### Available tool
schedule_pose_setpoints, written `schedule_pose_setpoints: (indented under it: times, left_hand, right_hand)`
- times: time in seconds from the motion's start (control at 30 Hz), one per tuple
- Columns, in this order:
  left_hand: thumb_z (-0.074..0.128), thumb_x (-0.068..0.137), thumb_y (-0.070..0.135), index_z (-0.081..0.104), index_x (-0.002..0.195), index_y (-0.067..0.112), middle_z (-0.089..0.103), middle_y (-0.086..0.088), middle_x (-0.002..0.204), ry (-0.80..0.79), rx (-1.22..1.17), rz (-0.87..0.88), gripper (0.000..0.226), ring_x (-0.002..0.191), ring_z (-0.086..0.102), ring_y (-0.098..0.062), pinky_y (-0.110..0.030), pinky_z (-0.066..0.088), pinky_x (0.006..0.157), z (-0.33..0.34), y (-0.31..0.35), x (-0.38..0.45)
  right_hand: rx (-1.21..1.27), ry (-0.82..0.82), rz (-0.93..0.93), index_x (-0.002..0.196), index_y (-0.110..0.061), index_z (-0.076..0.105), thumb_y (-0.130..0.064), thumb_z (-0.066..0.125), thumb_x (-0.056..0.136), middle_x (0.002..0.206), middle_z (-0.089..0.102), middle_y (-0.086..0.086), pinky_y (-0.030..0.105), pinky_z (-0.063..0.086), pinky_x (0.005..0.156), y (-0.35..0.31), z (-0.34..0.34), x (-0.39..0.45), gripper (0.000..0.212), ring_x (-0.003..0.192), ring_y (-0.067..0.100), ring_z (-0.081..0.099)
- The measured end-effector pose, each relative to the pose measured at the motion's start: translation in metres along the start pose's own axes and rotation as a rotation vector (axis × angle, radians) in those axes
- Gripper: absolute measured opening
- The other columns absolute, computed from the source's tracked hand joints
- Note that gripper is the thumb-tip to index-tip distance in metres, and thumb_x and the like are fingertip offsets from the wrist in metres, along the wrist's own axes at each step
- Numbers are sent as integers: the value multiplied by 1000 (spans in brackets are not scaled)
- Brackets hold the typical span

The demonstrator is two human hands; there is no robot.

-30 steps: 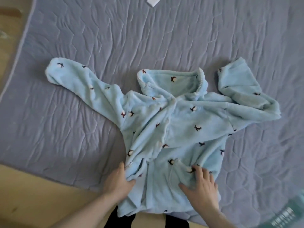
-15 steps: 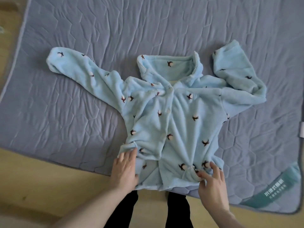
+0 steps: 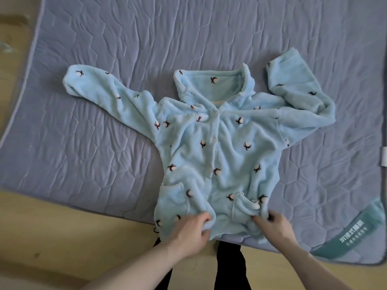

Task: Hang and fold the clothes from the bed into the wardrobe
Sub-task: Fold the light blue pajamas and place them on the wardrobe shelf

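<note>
At the far left, bare wooden floor (image 3: 52,222) showed past the edge of the grey-blue quilted mattress (image 3: 104,49), which filled most of my view. The light blue fleece pyjama top (image 3: 226,147) lay front-up on that mattress, buttoned down the middle, its hem at the near edge just in front of my legs. Its left sleeve (image 3: 104,93) stretched out flat and up toward the far left, cuff lying open on the quilting.

My left hand (image 3: 188,231) rested on the hem, below the left patch pocket (image 3: 178,197). My fingers were curled and my thumb closed against them, bunching a fold of the fleece beside the button placket. The hem corner hung slightly over the mattress edge there.

Up the centre ran the placket with its small pale buttons, and above it the collar (image 3: 213,82) lay spread open, trimmed with a white scalloped edge, the inside of the neck facing up.

My right hand (image 3: 272,225) was at the hem below the right pocket (image 3: 245,206), fingers bent and pinching the fabric, which puckered into wrinkles around them.

Further right, the other sleeve (image 3: 297,93) was bent back on itself, the cuff pointing away from me and the elbow folded near the shoulder. At the near right corner of the mattress sat a teal label (image 3: 351,233) with white printed characters, and a small white tag (image 3: 383,155) showed at the right edge.
</note>
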State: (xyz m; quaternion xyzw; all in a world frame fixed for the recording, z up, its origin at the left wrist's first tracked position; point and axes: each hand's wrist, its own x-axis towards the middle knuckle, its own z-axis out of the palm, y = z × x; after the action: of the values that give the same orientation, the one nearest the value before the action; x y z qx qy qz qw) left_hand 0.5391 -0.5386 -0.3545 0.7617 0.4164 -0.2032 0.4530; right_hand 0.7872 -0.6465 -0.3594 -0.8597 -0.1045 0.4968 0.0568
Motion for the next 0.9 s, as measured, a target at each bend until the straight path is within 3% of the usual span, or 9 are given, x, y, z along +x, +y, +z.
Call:
schedule_pose_setpoints:
  times: [0.1,0.2,0.3,0.37,0.43,0.57,0.73,0.8,0.9]
  left_hand:
    - [55,91,37,60,122,37,70,14,106,-317,-90,-10,31,97,65,-12,-30,49,82,5,5,2]
    - [64,86,37,65,123,36,73,15,104,-376,-188,-100,37,94,65,-5,-20,51,84,-3,-2,11]
    - [69,89,32,69,118,27,72,11,103,-219,-219,-185,30,85,63,-5,-7,42,68,-26,-19,27]
    - [68,90,29,71,110,28,70,13,97,-43,-245,-261,21,84,63,-7,-9,43,69,-51,-34,39]
    - [70,90,23,70,104,27,69,14,94,135,-321,-351,15,89,65,-13,-10,46,73,-84,-53,52]
    - [73,89,26,64,121,20,65,4,111,384,-433,-533,34,100,67,-24,-42,58,92,-157,-103,81]
    - [80,79,34,53,137,13,56,-5,138,643,-573,-662,67,120,61,-27,-48,55,101,-243,-150,117]
    - [80,74,37,54,135,13,59,-4,133,680,-654,-681,70,117,62,-26,-47,55,101,-268,-162,129]
    - [78,68,44,60,130,14,67,0,121,684,-735,-687,72,112,64,-24,-45,55,101,-294,-175,146]
  right_hand:
    - [70,-154,135,80,-8,74,-41,76,86,66,71,-2,28,47,56,-4,-8,8,33,65,16,64]
    - [-96,-173,161,86,-15,71,-55,72,84,80,70,-1,30,46,58,3,-10,10,40,74,17,65]
    - [-293,-108,97,113,-17,54,-61,68,81,105,63,1,38,51,78,12,-8,12,56,97,23,63]
    - [-333,-15,30,137,-18,39,-58,70,78,131,51,8,46,45,99,10,-2,12,77,123,34,51]
    - [-297,144,-128,146,-21,34,-49,73,75,143,42,10,50,40,107,-4,3,8,86,133,36,40]
    - [-115,240,-401,147,-26,38,-42,82,78,146,40,2,45,41,108,-60,10,8,83,135,28,38]
    - [-80,67,-481,149,-36,33,-44,74,86,148,33,-9,42,55,88,-150,28,28,76,121,15,51]
    - [-87,-6,-472,148,-34,36,-42,73,87,149,34,-7,39,54,86,-179,38,35,73,105,14,56]
    - [-68,-48,-471,144,-35,40,-38,72,85,142,37,-8,34,52,81,-207,55,41,67,98,13,58]
